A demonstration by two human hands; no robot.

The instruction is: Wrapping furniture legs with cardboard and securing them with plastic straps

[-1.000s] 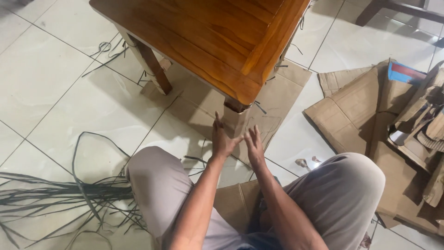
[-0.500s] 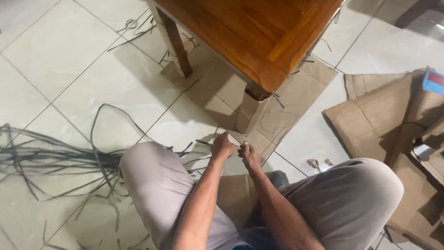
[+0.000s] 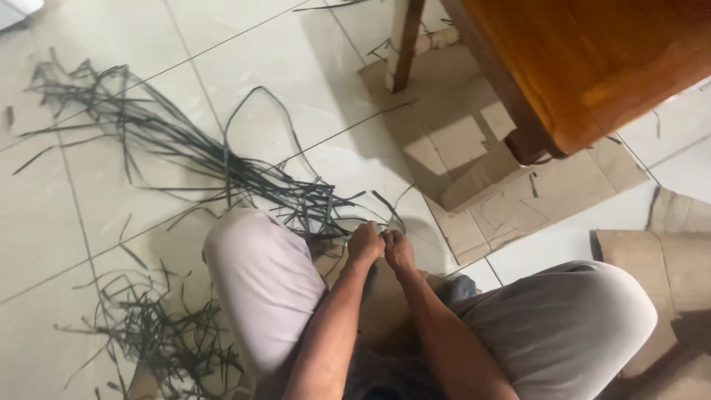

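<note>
My left hand point(image 3: 365, 244) and my right hand point(image 3: 400, 250) are closed side by side just in front of my knees, both pinching the end of a thin black strap point(image 3: 385, 215) that curls up off the floor. That strap belongs to a long bundle of black straps point(image 3: 185, 148) spread over the tiles to the left. A cardboard-wrapped table leg point(image 3: 481, 178) stands a little beyond my hands, under the wooden table point(image 3: 600, 67).
Flat cardboard point(image 3: 518, 200) lies under the table. A second heap of cut black straps point(image 3: 155, 333) sits by my left knee point(image 3: 259, 259). More cardboard point(image 3: 666, 252) lies at the right by my right knee point(image 3: 585, 311). Another table leg point(image 3: 404, 37) stands farther back.
My hands left the wrapped table leg, drew back toward my knees and closed on a black strap. The view swung left, showing more of the strap bundle.
</note>
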